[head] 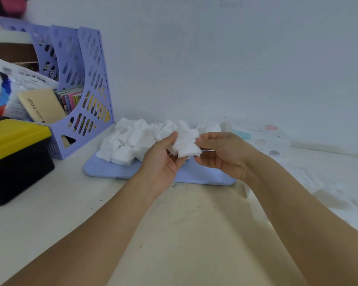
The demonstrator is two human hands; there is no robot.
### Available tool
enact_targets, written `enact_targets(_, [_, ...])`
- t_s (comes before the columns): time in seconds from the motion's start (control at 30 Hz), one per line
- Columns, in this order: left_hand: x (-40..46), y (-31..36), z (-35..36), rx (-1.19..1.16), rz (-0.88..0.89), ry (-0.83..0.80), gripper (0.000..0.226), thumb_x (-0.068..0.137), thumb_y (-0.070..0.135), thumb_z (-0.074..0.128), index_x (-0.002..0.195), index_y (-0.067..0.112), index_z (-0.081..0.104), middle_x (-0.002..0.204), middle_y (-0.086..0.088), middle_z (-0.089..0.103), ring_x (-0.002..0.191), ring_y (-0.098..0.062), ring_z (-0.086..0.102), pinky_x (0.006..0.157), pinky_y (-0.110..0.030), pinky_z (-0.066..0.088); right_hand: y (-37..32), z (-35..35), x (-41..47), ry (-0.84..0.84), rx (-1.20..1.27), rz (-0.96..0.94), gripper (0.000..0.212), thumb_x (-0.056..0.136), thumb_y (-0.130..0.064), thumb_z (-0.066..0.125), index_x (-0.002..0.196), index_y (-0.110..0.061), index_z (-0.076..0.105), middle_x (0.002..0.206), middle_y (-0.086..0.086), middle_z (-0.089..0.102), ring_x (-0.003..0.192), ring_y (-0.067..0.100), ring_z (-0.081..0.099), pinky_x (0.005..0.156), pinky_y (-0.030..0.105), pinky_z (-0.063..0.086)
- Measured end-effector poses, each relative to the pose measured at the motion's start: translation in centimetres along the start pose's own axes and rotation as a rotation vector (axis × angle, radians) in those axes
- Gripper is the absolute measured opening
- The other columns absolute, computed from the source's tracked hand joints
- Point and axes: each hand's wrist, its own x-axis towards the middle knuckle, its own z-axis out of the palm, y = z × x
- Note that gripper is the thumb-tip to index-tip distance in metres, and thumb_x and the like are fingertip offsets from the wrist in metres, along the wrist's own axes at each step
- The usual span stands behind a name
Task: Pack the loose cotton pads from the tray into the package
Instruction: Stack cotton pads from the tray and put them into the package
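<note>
Looked like a home desk: file rack (79, 96) stuffed with booklets, storage box (17, 159), plain wall (215, 58) behind.

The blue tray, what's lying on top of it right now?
A heap of loose cotton pads covers the back of the blue tray. Both hands, left and right, hold a bunch of pads above it, hiding the tray's middle.

one tray (112, 169), one package (262, 139), two hands (163, 157)
</note>
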Motion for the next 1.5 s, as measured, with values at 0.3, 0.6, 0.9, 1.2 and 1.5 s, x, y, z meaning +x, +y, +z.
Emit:
enact_targets(0.3, [0.3, 0.2, -0.2, -0.061, 0.057, 0.050, 0.031, 0.097, 0.012, 0.064, 0.128, 0.009, 0.062, 0.121, -0.013, 0.073, 0.107, -0.026, 0.072, 0.075, -0.032, 0.064, -0.4, 0.3, -0.1, 0.142, -0.217, -0.056, 0.017, 0.088, 0.003, 0.065, 0.105, -0.001, 0.068, 0.093, 0.013, 0.071, 0.077, 0.022, 0.068, 0.070, 0.030, 0.062])
enact_targets(0.6, [-0.1, -0.3, -0.1, 0.291, 0.223, -0.021, 0.019, 0.095, 0.007, 0.066, 0.113, 0.016, 0.067, 0.112, -0.002, 0.075, 0.105, -0.020, 0.072, 0.078, -0.032, 0.062, -2.7, -1.7, -1.2, -0.032, -0.261, -0.198, 0.020, 0.091, -0.021, 0.070, 0.102, -0.005, 0.074, 0.099, 0.011, 0.075, 0.084, 0.020, 0.069, 0.076, 0.027, 0.057])
enact_targets(0.9, [-0.3, -0.6, 0.0, 0.420, 0.156, -0.100, 0.022, 0.101, 0.016, 0.058, 0.120, 0.012, 0.067, 0.117, -0.011, 0.074, 0.109, -0.025, 0.072, 0.089, -0.039, 0.061, -0.8, -0.4, -0.2, 0.128, -0.454, -0.227, 0.017, 0.085, -0.012, 0.079, 0.092, 0.003, 0.074, 0.096, 0.016, 0.076, 0.086, 0.020, 0.073, 0.078, 0.031, 0.062])
enact_targets(1.2, [-0.4, -0.5, 0.4, 0.263, 0.118, -0.028, 0.021, 0.106, 0.025, 0.051, 0.115, 0.013, 0.065, 0.111, -0.009, 0.075, 0.104, -0.024, 0.073, 0.082, -0.037, 0.063, -1.2, -0.2, -0.8, 0.217, -0.574, -0.397, 0.014, 0.079, -0.009, 0.084, 0.083, 0.001, 0.076, 0.073, 0.011, 0.075, 0.059, 0.013, 0.066, 0.057, 0.022, 0.050])
enact_targets(1.5, [-0.4, -0.6, 0.2, 0.451, 0.160, -0.016, 0.021, 0.106, 0.016, 0.048, 0.112, 0.018, 0.068, 0.117, -0.009, 0.073, 0.106, -0.025, 0.072, 0.081, -0.037, 0.063, -2.0, -0.5, -1.4, -0.018, -0.374, -0.354, 0.015, 0.083, -0.005, 0.078, 0.069, -0.005, 0.072, 0.071, 0.008, 0.072, 0.071, 0.018, 0.070, 0.068, 0.025, 0.057])
